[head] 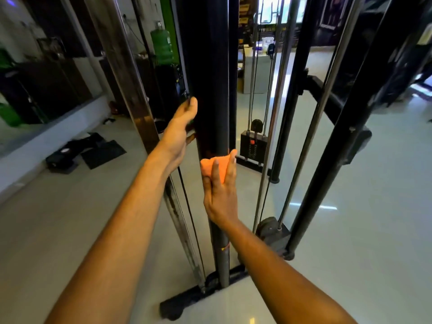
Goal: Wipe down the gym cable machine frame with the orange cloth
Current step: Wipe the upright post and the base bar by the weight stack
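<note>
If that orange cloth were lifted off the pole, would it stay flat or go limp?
Probably limp: the orange cloth bunches and folds under the right hand against the black pole. It looks thin and small, so likely light. Pushed, it should slide rather than roll.

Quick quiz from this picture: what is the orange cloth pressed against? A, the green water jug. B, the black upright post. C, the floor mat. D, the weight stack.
B: the right hand presses the orange cloth with straight fingers flat against the black upright post.
</note>
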Demonstrator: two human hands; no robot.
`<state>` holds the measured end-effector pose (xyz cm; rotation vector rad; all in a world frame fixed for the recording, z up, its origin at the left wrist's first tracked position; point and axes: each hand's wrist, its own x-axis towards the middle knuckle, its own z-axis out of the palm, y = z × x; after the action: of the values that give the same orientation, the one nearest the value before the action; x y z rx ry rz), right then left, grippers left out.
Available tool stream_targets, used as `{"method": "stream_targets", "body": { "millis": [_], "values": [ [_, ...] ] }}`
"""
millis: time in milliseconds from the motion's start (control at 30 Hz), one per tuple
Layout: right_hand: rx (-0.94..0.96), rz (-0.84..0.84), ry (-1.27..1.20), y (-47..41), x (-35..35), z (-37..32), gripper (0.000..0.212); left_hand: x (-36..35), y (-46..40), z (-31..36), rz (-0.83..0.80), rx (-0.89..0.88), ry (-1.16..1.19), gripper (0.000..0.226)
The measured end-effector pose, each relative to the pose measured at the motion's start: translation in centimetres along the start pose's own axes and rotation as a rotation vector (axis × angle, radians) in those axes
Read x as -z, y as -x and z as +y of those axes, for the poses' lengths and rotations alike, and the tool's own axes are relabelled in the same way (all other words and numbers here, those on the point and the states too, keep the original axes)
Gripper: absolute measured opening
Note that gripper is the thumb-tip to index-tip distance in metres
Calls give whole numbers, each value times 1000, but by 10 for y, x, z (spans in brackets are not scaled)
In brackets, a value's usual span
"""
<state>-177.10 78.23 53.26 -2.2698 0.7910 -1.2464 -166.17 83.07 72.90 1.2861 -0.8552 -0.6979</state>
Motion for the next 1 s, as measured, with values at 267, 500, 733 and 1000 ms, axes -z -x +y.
{"method": "stream_targets", "body": {
  "millis": [267, 500, 733, 1000],
  "values": [
    [109, 101, -72, -60, 25, -32, 83, 11, -4, -13, -16, 45, 9, 66],
    [1, -83, 29, 23, -5, 21, 85, 3, 9, -46, -22, 20, -46, 59],
    [13, 118, -29, -30, 7, -25, 78, 13, 14, -68, -78, 94, -31, 55],
    [-58, -108, 106, 55, -24, 24, 96, 17, 23, -78, -138, 127, -70, 56]
  ]
}}
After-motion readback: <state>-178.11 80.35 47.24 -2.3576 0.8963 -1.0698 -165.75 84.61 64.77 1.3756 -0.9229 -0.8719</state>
